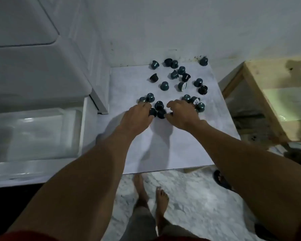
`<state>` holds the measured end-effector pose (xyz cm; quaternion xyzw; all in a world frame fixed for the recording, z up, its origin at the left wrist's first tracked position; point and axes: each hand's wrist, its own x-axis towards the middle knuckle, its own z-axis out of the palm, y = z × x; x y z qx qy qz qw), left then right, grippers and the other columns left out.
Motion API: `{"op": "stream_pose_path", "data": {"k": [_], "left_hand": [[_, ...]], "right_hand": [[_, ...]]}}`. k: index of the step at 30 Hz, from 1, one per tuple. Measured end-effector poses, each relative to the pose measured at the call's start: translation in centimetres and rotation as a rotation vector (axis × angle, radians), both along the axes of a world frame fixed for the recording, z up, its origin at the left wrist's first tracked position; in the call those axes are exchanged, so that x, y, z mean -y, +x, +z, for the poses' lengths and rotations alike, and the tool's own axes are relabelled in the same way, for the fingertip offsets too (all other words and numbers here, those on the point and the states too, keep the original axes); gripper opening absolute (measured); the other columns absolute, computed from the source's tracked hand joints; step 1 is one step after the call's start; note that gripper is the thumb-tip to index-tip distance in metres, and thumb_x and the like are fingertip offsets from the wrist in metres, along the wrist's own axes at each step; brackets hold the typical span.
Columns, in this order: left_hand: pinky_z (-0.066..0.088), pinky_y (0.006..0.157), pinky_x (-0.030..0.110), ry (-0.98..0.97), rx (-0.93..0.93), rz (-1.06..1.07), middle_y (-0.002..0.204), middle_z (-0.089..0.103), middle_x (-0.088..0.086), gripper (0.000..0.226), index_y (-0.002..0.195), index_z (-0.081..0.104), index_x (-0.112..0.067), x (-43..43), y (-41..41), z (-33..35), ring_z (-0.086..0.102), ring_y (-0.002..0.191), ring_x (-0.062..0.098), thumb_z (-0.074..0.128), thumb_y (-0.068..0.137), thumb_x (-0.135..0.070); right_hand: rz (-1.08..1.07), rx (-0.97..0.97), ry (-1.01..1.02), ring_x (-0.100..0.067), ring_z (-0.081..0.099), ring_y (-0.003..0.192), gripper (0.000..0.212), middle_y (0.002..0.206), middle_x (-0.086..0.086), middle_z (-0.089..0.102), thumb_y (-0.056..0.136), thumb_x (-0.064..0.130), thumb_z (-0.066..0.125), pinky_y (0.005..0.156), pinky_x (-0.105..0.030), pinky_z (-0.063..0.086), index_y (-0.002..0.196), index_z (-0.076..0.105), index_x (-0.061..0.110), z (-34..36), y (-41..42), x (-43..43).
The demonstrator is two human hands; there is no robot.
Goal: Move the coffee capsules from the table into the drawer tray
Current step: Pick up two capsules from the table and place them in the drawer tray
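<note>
Both bare forearms reach from the near edge toward the far middle and converge, so the hands lie side by side with their backs up. The left hand has a straight wrist and fingers curled downward. The right hand, just right of it, is arched like a claw, with forefinger and thumb bent leftward. The fingertips are mostly hidden, so no grip can be judged.

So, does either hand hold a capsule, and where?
It cannot be told. The left hand touches a capsule at its side, the right hand the neighbouring capsule; both rest on the table.
</note>
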<state>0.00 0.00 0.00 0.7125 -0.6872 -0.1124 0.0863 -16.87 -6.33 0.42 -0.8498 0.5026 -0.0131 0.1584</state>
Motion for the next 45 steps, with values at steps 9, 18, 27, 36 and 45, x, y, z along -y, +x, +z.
{"op": "stream_pose_path", "data": {"k": [9, 18, 27, 36, 45], "left_hand": [[0.043, 0.074, 0.037, 0.076, -0.086, -0.011, 0.117, 0.054, 0.009, 0.030, 0.112, 0.054, -0.011, 2.8, 0.6, -2.7, 0.059, 0.096, 0.033, 0.062, 0.087, -0.026], [0.042, 0.075, 0.038, 0.099, -0.098, -0.060, 0.116, 0.055, 0.010, 0.026, 0.111, 0.056, -0.010, 4.3, 1.3, -3.9, 0.058, 0.097, 0.035, 0.060, 0.089, -0.024], [0.044, 0.074, 0.037, 0.110, -0.121, -0.048, 0.107, 0.062, 0.011, 0.023, 0.106, 0.055, -0.010, 4.2, 1.8, -3.4, 0.060, 0.094, 0.035, 0.057, 0.089, -0.026], [0.040, 0.063, 0.033, -0.065, -0.088, 0.000, 0.096, 0.065, 0.007, 0.024, 0.106, 0.051, -0.011, 1.7, 2.2, 2.8, 0.059, 0.084, 0.030, 0.056, 0.088, -0.027], [0.048, 0.064, 0.038, -0.211, -0.238, 0.093, 0.082, 0.063, 0.001, 0.024, 0.096, 0.045, -0.016, -2.1, 1.9, 9.2, 0.057, 0.072, 0.025, 0.061, 0.081, -0.022]], "right_hand": [[0.001, -0.088, -0.005, -0.032, 0.053, 0.107, 0.041, 0.110, -0.007, 0.064, 0.086, 0.043, 0.056, 0.085, -0.043, 0.040, 0.116, 0.059, 0.016, -2.3, 1.2, 1.5], [-0.012, -0.055, -0.005, -0.030, 0.052, 0.102, 0.031, 0.103, -0.005, 0.065, 0.087, 0.039, 0.058, 0.080, -0.041, 0.037, 0.107, 0.060, 0.016, -3.3, 1.9, 2.3], [-0.041, -0.028, -0.028, -0.030, 0.055, 0.097, 0.027, 0.095, -0.005, 0.066, 0.084, 0.039, 0.059, 0.078, -0.040, 0.039, 0.096, 0.062, 0.014, -3.0, 2.2, 2.2], [-0.046, 0.136, -0.058, -0.031, 0.060, 0.089, 0.031, 0.096, -0.009, 0.066, 0.078, 0.034, 0.065, 0.076, -0.044, 0.052, 0.099, 0.063, 0.011, 2.4, 1.8, 1.5], [-0.052, 0.326, -0.097, -0.027, 0.063, 0.075, 0.024, 0.081, -0.006, 0.069, 0.074, 0.022, 0.062, 0.068, -0.039, 0.054, 0.095, 0.056, 0.013, 9.0, 1.7, -1.7]]}}
